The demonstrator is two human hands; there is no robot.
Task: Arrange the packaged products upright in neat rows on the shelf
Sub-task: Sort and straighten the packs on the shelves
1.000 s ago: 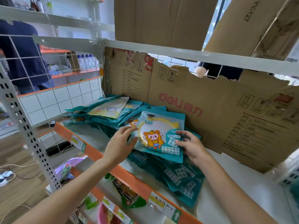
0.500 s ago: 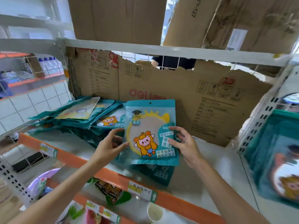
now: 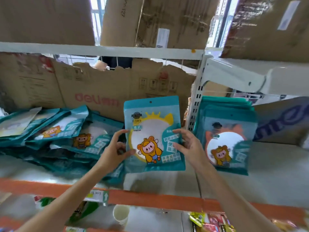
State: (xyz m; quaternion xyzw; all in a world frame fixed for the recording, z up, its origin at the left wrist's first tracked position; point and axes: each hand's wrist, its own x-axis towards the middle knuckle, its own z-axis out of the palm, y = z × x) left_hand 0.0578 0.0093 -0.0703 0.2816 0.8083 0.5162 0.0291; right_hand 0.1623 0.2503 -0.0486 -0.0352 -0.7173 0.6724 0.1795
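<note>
Here, a flat teal plastic packet printed with a yellow cartoon figure (image 3: 153,134) is held upright above the white shelf board (image 3: 275,173), pinched at its side edges between the left hand (image 3: 115,153) and right hand (image 3: 189,144).

I count two hands: my left hand (image 3: 115,151) and my right hand (image 3: 189,146), and between their fingers I hold one teal packet (image 3: 153,131) upright. Left of my left fingers lies a heap of teal packets (image 3: 63,131); I make out at least five faces, but those underneath overlap too much to count. Right of my right fingers stands one upright row of packets (image 3: 225,141), its number hidden behind the front one. Below my hands I see one paper cup (image 3: 120,214). Behind my fingertips stands one torn cardboard sheet (image 3: 100,87).
</note>
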